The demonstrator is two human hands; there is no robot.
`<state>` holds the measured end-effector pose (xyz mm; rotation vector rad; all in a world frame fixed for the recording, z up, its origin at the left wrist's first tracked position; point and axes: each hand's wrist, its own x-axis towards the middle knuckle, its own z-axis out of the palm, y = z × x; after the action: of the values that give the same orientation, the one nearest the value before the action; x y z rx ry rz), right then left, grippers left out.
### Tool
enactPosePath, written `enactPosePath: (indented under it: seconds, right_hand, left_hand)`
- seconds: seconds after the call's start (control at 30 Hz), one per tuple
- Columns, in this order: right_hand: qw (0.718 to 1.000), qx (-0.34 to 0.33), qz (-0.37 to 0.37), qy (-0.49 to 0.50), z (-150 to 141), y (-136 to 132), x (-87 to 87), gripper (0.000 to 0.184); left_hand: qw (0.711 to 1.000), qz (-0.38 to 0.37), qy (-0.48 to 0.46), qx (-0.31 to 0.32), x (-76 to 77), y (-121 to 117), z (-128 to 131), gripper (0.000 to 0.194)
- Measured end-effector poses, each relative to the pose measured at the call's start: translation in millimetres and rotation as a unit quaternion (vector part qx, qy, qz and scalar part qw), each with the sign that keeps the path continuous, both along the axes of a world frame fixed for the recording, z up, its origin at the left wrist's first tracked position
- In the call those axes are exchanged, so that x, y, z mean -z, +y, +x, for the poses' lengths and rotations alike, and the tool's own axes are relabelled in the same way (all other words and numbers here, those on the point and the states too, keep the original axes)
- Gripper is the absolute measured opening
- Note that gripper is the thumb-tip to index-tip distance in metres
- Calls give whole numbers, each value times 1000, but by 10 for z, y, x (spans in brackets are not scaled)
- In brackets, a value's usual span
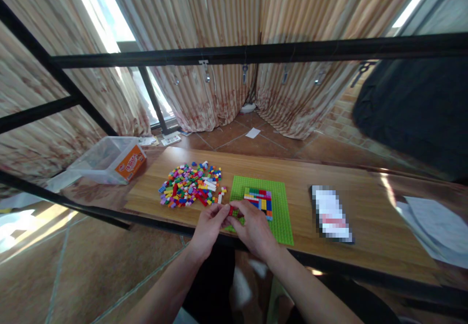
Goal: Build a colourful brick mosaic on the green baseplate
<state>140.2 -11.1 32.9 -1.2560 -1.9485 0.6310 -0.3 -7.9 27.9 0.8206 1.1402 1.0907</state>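
Wood-grain counter, patterned curtains behind, tiled floor below. Clear bin off left end. Loose brick pile left of green baseplate. Left hand and right hand, grip narrow, both pinch red brick at baseplate's near-left edge.

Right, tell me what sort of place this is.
Probably a room in a home, though I can't be certain: long patterned curtains hang nearly to a tiled floor, and a heap of colorful toy bricks is spread on a wooden table.
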Motion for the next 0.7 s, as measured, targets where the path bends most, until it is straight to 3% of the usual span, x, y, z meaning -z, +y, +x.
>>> enactPosePath:
  seconds: [0.33, 0.7]
  right_hand:
    - [999, 0, 9, -37, 76, 14, -57, 22]
    - [1000, -25, 15, -12, 73, 36, -16, 33]
  left_hand:
    - [1000, -1, 9, 7, -15, 3, 42, 31]
    - [998, -16, -36, -40, -120, 1, 51, 30]
